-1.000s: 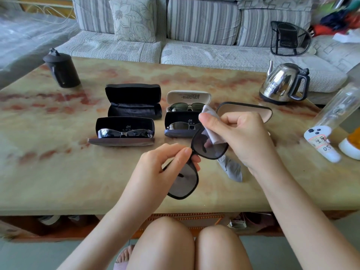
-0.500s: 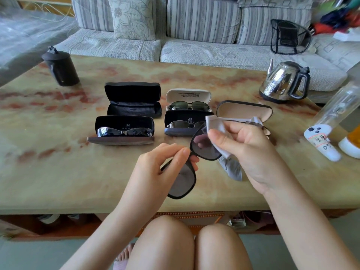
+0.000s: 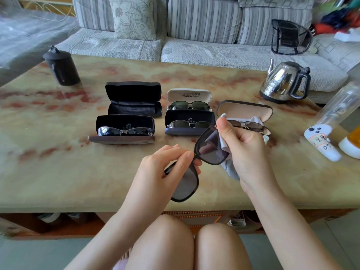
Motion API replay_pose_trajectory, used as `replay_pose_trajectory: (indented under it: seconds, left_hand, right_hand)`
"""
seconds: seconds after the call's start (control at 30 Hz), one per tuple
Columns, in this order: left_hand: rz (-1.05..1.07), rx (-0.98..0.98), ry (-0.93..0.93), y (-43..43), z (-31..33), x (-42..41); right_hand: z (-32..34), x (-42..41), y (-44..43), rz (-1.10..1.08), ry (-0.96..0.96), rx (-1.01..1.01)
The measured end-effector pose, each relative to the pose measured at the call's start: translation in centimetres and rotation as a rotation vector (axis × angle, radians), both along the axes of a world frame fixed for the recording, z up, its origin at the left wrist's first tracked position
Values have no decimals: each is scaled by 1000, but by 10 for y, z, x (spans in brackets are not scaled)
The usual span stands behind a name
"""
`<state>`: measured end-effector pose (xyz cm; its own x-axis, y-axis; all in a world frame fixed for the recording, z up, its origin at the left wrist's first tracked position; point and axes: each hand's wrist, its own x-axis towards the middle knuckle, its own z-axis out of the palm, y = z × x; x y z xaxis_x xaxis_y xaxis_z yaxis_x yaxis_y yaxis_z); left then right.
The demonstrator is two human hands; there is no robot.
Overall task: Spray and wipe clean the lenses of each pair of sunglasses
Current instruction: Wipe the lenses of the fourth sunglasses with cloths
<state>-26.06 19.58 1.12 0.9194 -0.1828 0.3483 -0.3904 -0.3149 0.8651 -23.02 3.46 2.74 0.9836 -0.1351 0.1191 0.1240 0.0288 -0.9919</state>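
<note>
Up over the counter's (image 3: 58, 162) near edge go the black sunglasses (image 3: 208, 151), long axis running 7 o'clock to 1 o'clock, far lens highest. The left hand (image 3: 163, 164) has a narrow grip pinching the frame by the bridge. The right hand (image 3: 247, 151) grips a grey cloth (image 3: 229, 168) against the far lens (thumb on top). Count: five open cases (image 3: 134, 94) at 12 o'clock, four holding a pair, so five pairs.
</note>
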Motion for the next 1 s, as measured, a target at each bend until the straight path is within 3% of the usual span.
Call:
replay_pose_trajectory:
  seconds: [0.1,0.27,0.4,0.6,0.7,0.87,1.0]
  left_hand:
    - [-18,1,23,0,0,1]
    - [-64,-152,99,10,13,8]
    - [-59,-230,137,16,19,14]
    - [-62,-245,149,19,18,16]
    - [-64,-247,157,17,18,16]
    - [-75,-216,157,17,18,16]
    - [-115,-164,186,16,21,17]
  right_hand:
    - [-3,-2,-4,-1,6,-107]
    - [-5,-4,-21,1,102,-19]
    - [-4,-5,-29,80,183,-68]
    - [2,-11,-33,30,209,-185]
    - [10,-17,-32,52,68,-279]
    - [14,-14,-32,-60,-149,-135]
    - [28,-8,-27,-110,-347,-221]
